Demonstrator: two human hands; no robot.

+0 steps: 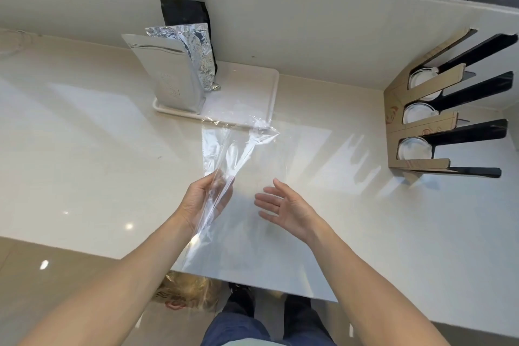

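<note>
My left hand (pixel 203 202) grips a long clear plastic bag (pixel 224 160) near its middle. The bag slants from below the counter's front edge up and away, and its crumpled far end lies at the front edge of a white tray (pixel 252 93). My right hand (pixel 283 205) hovers to the right of the bag, palm turned left, fingers straight and spread, holding nothing. Both hands are above the pale counter (pixel 84 149).
On the tray's left part stand a silver foil pouch (pixel 165 76), a crinkled foil bag (pixel 196 50) and a black bag (pixel 188 12) against the wall. A cardboard box (pixel 421 126) with white lidded containers and black flaps sits at right. A crinkly bag (pixel 188 289) lies on the floor.
</note>
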